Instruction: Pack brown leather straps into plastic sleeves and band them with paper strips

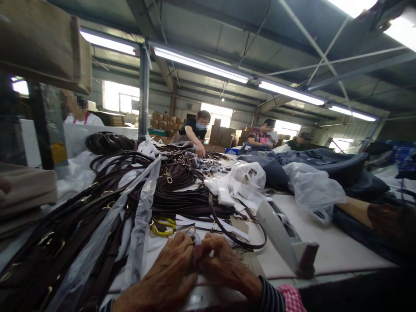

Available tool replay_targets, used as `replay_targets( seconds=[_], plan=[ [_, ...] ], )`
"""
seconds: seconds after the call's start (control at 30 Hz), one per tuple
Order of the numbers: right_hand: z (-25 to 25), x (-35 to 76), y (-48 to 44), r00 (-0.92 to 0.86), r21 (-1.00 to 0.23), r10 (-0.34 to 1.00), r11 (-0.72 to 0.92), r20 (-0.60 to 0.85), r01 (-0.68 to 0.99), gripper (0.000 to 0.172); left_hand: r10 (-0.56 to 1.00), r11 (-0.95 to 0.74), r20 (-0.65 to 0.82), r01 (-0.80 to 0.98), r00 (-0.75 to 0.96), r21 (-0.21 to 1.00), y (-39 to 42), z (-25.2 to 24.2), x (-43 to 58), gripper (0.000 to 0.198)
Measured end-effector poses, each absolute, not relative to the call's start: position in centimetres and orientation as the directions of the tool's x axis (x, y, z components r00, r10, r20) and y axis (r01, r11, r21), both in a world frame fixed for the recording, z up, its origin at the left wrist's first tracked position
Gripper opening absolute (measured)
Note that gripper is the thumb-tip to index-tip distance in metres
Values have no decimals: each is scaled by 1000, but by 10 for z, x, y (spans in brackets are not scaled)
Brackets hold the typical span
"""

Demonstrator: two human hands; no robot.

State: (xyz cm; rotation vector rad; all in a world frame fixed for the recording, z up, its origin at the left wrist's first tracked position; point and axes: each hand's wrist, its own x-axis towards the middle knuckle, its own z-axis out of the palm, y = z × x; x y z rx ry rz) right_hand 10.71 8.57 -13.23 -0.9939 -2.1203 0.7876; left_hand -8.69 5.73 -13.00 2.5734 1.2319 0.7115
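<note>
Close together at the front edge of the table, my left hand (172, 265) and my right hand (225, 262) are both closed, fingertips nearly meeting. Between them is a small brown leather piece (197, 253), pinched from either side; its full shape is hidden by my fingers. Just beyond my left hand lie yellow-handled pliers (164, 227). White paper strips (211, 226) rest ahead of my fingers, and a dark strap (260, 242) curves around to their right. To the right of my right hand stands a grey tape dispenser (279, 236).
Dark leather straps with metal clasps (87, 221) pile across the left and middle, with plastic wrap strips (143, 225) over them. Crumpled plastic bags (315, 188) and dark blue material (328, 162) lie at right. A forearm (357, 211) reaches in there. A co-worker (195, 132) leans over the far side.
</note>
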Motion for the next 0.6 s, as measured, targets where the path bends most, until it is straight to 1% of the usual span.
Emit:
replay_targets(
  seconds=[0.07,0.13,0.2,0.23,0.27,0.3,0.33,0.37,0.4,0.43,0.47,0.5,0.6],
  plan=[
    [-127,106,88,-510,-732,816,519,270,442,16,816,-578,265,739,515,346,60,-130,-83,31],
    [-118,108,91,-581,-776,792,482,188,406,19,814,-578,256,766,521,281,68,-137,-84,26],
    [-103,117,100,-695,-831,719,401,24,386,18,763,-639,315,733,565,234,79,-148,-90,28],
    [-93,123,108,-720,-819,692,378,-60,432,17,729,-674,360,703,582,229,84,-152,-94,29],
    [-82,131,120,-699,-770,706,382,-114,511,19,700,-701,404,674,588,234,89,-154,-98,30],
    [-71,140,134,-641,-688,758,400,-123,605,23,681,-718,440,652,586,243,94,-153,-101,31],
    [-59,149,152,-553,-573,830,419,-73,705,28,664,-732,466,635,585,246,99,-149,-102,31],
    [-49,159,172,-454,-476,891,408,20,779,35,652,-741,480,626,587,242,104,-143,-101,29],
    [-40,170,193,-373,-414,923,378,95,828,44,640,-750,489,620,592,231,108,-136,-99,25],
    [-33,179,215,-302,-365,942,336,149,868,55,626,-760,495,613,602,215,113,-128,-95,21],
    [-28,188,237,-240,-328,955,285,172,901,64,606,-775,503,600,616,198,117,-122,-90,18],
    [-26,195,257,-186,-294,967,232,175,927,70,579,-793,521,580,626,184,123,-118,-86,15],
    [-32,206,308,-71,-209,989,98,130,973,76,487,-854,591,492,643,169,144,-132,-73,11]
  ],
)
